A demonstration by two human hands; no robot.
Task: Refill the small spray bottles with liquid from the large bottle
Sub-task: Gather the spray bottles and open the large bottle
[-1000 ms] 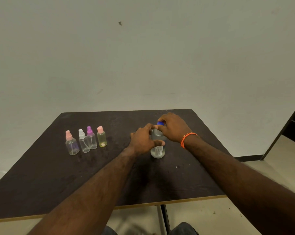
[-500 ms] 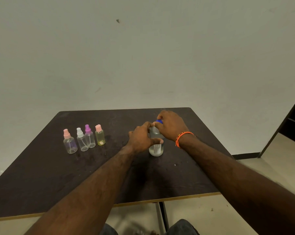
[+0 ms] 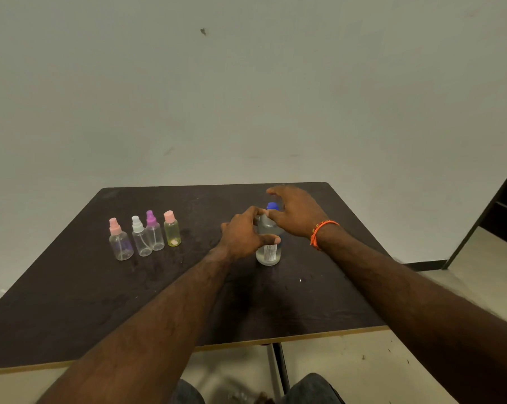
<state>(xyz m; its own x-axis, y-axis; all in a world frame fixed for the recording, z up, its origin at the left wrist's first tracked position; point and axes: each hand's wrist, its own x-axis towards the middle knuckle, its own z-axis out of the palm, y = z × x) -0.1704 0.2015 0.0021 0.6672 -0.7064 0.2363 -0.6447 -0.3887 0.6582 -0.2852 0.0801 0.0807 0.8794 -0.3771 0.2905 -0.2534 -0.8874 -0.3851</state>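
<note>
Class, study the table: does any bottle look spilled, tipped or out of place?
Nothing stands out. The four small spray bottles stand upright, capped, in a row; the large bottle stands upright in the left hand, blue cap on. No puddle shows.

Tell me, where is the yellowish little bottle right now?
The yellowish bottle stands on the table, left of centre, rightmost in the row of four, beside the purple-capped bottle.

My left hand [image 3: 243,237] grips the large bottle [image 3: 268,243] standing on the table [image 3: 71,301]. My right hand [image 3: 296,211], fingers spread, hovers at its blue cap [image 3: 272,205].
</note>
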